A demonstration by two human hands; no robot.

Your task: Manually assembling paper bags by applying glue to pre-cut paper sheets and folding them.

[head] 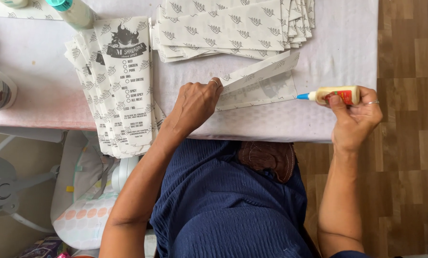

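With the left hand (195, 102) pressing the folded paper sheet (259, 86) flat on the desk (338, 52) and the right hand (355, 112) pinching the glue bottle (336, 95), its tip at the sheet's edge, a hard squeeze could probably smear glue onto the desk.

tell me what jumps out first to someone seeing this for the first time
At centre, the left hand pins down a folded printed paper sheet while the right hand points a small glue bottle with a blue tip at its edge. Stacks of finished paper bags lie to the left, and flat sheets at the top.
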